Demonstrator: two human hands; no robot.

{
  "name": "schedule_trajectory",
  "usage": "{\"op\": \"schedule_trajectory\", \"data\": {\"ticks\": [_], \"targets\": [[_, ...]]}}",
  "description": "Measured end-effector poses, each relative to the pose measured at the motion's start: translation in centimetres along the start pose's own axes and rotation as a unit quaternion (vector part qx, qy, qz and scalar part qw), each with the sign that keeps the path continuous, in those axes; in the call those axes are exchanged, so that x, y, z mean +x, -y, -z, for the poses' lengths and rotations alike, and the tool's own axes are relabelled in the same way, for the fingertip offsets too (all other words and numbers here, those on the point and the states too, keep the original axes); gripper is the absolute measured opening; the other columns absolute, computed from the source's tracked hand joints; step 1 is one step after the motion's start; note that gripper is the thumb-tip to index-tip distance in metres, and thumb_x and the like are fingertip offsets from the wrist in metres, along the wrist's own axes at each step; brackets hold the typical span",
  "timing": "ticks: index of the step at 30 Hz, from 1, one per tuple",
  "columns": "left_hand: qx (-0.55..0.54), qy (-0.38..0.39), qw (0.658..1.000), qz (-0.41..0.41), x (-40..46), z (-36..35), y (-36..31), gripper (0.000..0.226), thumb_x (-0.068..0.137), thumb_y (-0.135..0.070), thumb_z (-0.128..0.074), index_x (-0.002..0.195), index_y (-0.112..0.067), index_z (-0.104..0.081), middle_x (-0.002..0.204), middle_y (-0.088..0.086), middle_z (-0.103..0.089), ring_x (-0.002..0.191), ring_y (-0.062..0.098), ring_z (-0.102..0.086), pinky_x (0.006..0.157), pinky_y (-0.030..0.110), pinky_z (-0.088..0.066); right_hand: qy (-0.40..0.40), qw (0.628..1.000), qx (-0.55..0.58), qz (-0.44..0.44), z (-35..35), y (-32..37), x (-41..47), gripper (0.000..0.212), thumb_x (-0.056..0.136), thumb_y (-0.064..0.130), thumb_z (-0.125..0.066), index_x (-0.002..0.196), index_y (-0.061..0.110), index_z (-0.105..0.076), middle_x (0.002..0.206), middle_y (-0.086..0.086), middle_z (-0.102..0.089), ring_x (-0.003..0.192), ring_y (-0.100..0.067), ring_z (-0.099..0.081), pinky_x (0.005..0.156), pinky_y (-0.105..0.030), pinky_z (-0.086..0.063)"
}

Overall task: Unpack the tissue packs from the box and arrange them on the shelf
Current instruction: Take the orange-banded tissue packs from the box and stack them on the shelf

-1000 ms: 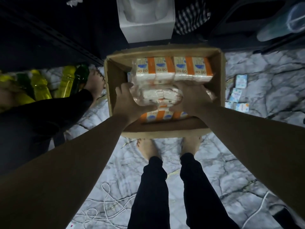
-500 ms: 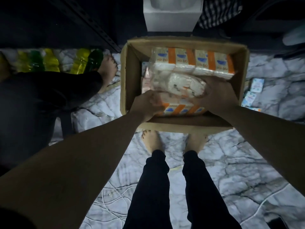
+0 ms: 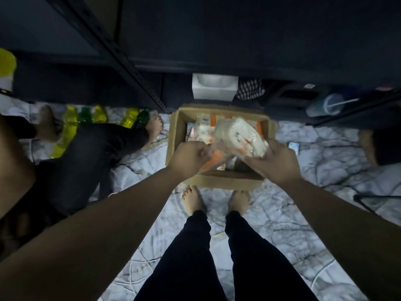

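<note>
An open cardboard box (image 3: 173,135) stands on the marble floor in front of my bare feet. A bundle of tissue packs (image 3: 238,135) in clear plastic wrap is lifted above the box. My right hand (image 3: 273,161) grips its right end from below. My left hand (image 3: 191,158) pinches the wrap at its left end. More white and orange tissue packs (image 3: 206,124) lie inside the box, partly hidden by the bundle. The dark metal shelf (image 3: 217,51) rises just behind the box.
Another person in dark trousers (image 3: 91,157) sits on the floor at left, a bare foot (image 3: 154,126) close to the box. Yellow and green bottles (image 3: 97,116) stand behind them. A white carton (image 3: 213,86) and checked cloth (image 3: 250,89) sit under the shelf. Small packs (image 3: 293,146) lie right of the box.
The bundle has come up out of the box, held in both hands. My head has risen, so the box looks smaller and more of the shelf shows.
</note>
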State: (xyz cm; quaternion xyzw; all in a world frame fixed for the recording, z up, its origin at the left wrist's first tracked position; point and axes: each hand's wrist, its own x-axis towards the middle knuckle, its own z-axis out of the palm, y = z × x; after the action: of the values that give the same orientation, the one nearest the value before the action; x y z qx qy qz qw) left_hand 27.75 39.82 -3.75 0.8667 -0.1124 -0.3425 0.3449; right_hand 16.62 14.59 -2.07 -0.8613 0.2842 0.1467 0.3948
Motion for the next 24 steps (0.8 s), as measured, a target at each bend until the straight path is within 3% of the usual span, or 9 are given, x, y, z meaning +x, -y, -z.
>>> {"op": "schedule_trajectory", "data": {"ticks": [2, 4, 6, 8, 11, 13, 17, 24], "targets": [[-0.013, -0.019, 1.000, -0.014, -2.2, 2.0, -2.2, 0.032, 0.092, -0.033, -0.068, 0.075, -0.006, -0.065, 0.071, 0.009, -0.066, 0.072, 0.020, -0.066, 0.072, 0.039, -0.054, -0.016, 0.999, 0.028, 0.000, 2.1, 1.3, -1.6, 0.043, 0.068, 0.052, -0.090, 0.100, 0.042, -0.065, 0.093, 0.012, -0.076, 0.091, -0.012, -0.072, 0.081, -0.042, -0.061], [-0.039, -0.035, 0.998, -0.031, -4.3, 3.9, -4.3, 0.040, 0.093, -0.031, -0.071, 0.076, 0.004, -0.061, 0.066, 0.009, -0.062, 0.067, 0.002, -0.063, 0.070, 0.033, -0.050, -0.019, 0.999, 0.034, 0.007, 4.1, 2.8, -3.4, 0.041, 0.068, 0.051, -0.090, 0.098, 0.041, -0.064, 0.090, 0.009, -0.075, 0.088, -0.014, -0.071, 0.075, -0.039, -0.059], [-0.016, -0.059, 0.997, -0.041, -6.3, 6.1, -6.6, 0.042, 0.094, -0.033, -0.073, 0.077, 0.003, -0.062, 0.063, -0.001, -0.060, 0.064, -0.005, -0.058, 0.063, 0.024, -0.045, -0.023, 0.999, 0.045, 0.019, 6.0, 4.1, -5.2, 0.043, 0.069, 0.050, -0.089, 0.100, 0.038, -0.063, 0.086, 0.013, -0.071, 0.083, -0.008, -0.067, 0.063, -0.024, -0.050], [0.019, -0.081, 0.995, -0.061, -8.1, 8.1, -8.3, 0.034, 0.093, -0.038, -0.073, 0.076, -0.009, -0.065, 0.066, -0.005, -0.061, 0.068, 0.001, -0.061, 0.060, 0.022, -0.043, -0.041, 0.997, 0.052, 0.040, 7.5, 5.1, -7.0, 0.042, 0.072, 0.047, -0.090, 0.101, 0.033, -0.063, 0.081, 0.019, -0.066, 0.076, 0.003, -0.061, 0.055, -0.013, -0.040], [0.032, -0.112, 0.988, -0.104, -10.3, 11.1, -10.7, 0.024, 0.091, -0.041, -0.074, 0.077, -0.024, -0.065, 0.074, -0.006, -0.064, 0.073, 0.013, -0.064, 0.066, 0.036, -0.051, -0.074, 0.992, 0.083, 0.055, 9.4, 6.2, -9.2, 0.039, 0.072, 0.048, -0.090, 0.101, 0.034, -0.067, 0.086, 0.022, -0.068, 0.080, 0.011, -0.061, 0.060, -0.012, -0.042], [0.026, -0.141, 0.980, -0.135, -11.8, 12.9, -12.6, 0.014, 0.090, -0.030, -0.076, 0.080, -0.027, -0.067, 0.083, -0.006, -0.065, 0.080, 0.011, -0.064, 0.075, 0.039, -0.054, -0.092, 0.989, 0.096, 0.067, 10.7, 7.0, -10.3, 0.040, 0.070, 0.052, -0.088, 0.100, 0.035, -0.069, 0.089, 0.020, -0.071, 0.083, 0.005, -0.064, 0.064, -0.021, -0.046], [0.039, -0.196, 0.954, -0.223, -14.8, 16.6, -18.4, 0.019, 0.089, -0.015, -0.077, 0.083, -0.030, -0.067, 0.091, -0.005, -0.055, 0.086, 0.007, -0.058, 0.078, 0.019, -0.045, -0.125, 0.977, 0.138, 0.101, 14.3, 9.7, -11.8, 0.039, 0.068, 0.046, -0.091, 0.099, 0.037, -0.068, 0.086, 0.018, -0.073, 0.080, 0.002, -0.067, 0.068, -0.028, -0.053], [0.081, -0.194, 0.925, -0.316, -18.7, 22.7, -30.3, 0.017, 0.091, -0.011, -0.075, 0.086, -0.025, -0.067, 0.091, -0.009, -0.058, 0.089, 0.007, -0.060, 0.077, 0.016, -0.045, -0.181, 0.946, 0.195, 0.188, 23.0, 15.5, -13.1, 0.041, 0.068, 0.036, -0.094, 0.101, 0.030, -0.071, 0.090, 0.024, -0.073, 0.084, 0.003, -0.070, 0.066, -0.015, -0.052]]}}
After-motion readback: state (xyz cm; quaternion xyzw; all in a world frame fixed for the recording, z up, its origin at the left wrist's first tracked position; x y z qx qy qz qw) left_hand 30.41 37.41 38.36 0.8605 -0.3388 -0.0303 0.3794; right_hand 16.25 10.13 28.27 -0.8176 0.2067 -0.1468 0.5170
